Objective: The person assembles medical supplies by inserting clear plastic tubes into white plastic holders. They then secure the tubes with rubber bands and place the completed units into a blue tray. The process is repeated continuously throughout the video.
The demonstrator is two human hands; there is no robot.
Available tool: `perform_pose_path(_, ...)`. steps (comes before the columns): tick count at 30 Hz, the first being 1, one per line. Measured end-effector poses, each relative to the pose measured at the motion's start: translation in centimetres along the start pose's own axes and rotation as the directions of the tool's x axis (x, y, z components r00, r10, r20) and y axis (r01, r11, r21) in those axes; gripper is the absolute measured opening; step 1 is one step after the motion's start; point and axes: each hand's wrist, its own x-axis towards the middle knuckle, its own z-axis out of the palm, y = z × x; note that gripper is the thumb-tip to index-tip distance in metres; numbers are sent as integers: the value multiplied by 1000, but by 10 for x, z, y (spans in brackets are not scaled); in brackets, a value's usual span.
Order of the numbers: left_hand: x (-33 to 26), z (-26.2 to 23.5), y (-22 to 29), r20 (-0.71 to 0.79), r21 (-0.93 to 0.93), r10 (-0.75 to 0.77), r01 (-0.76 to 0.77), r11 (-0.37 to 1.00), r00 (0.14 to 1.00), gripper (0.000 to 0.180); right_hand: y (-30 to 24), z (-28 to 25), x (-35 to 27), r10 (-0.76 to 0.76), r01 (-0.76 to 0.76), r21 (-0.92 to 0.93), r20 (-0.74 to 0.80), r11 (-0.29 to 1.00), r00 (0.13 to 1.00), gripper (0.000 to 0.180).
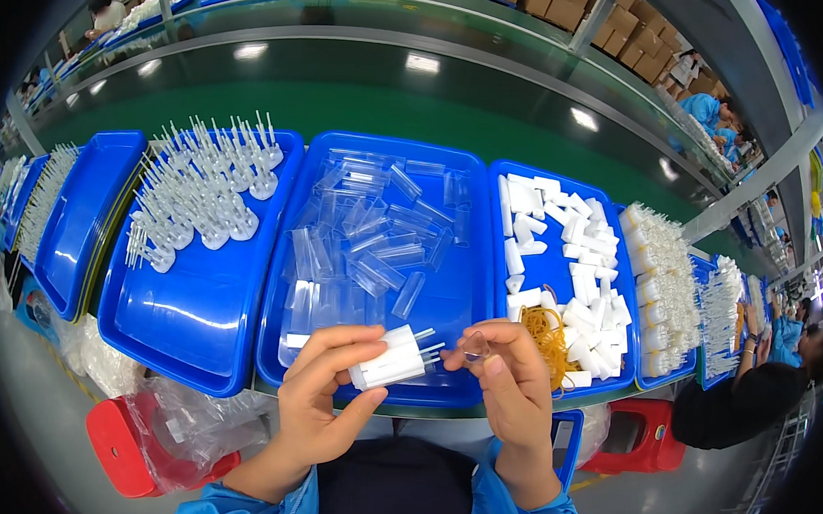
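Observation:
My left hand grips a bundle of white blocks with several thin clear rods sticking out of its right end. Close to those rod tips, my right hand pinches a small clear plastic piece between thumb and fingers. Both hands are over the front edge of a blue tray that holds many clear plastic sleeves. To its right, a second blue tray contains loose white blocks and a heap of yellowish rubber bands.
A blue tray on the left carries clear stemmed parts. Stacked white pieces stand at far right. Beyond the trays runs a green conveyor belt. Red stools are below the bench. Co-workers sit along the line.

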Motion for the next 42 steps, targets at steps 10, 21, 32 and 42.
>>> perform_pose_path(10, -2, -1, 5, 56, -18, -50, 51, 999, 997, 37, -8, 2, 0, -111, 57, -173, -322, 983, 940, 19)
perform_pose_path(21, -1, -1, -1, 65, -11, -16, 17, 1000, 998, 41, -13, 2, 1, -75, 6, -330, -197, 944, 978, 10)
perform_pose_path(32, 0, 1, -4, 77, -46, -33, 36, 998, 996, 44, -20, 4, 2, -85, 8, -459, -145, 888, 986, 18)
perform_pose_path(42, -4, -1, -2, 105, 96, -56, 46, 994, 993, 40, -10, 6, -2, -149, 66, -453, -150, 889, 978, 12)
